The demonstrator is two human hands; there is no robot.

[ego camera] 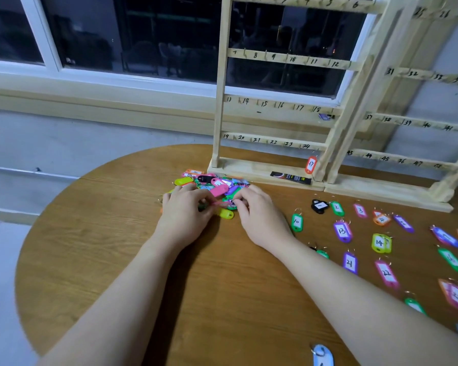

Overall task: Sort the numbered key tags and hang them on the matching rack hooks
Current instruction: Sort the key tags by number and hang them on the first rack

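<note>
Reaching into the pile of key tags (212, 184) near the far edge of the round wooden table (117, 247), both hands work at the same spot. The left hand (181, 216) and right hand (259, 215) each pinch an end of a thin pink tag (220, 204) with curled fingertips. Behind the pile stands the wooden rack (273, 101), its rails numbered by hand; an orange tag marked 37 (311, 165) hangs at its lower right corner. Sorted tags lie in rows to the right, among them a green tag 10 (297, 222), a purple tag 13 (342, 231) and a yellow tag 14 (380, 243).
</note>
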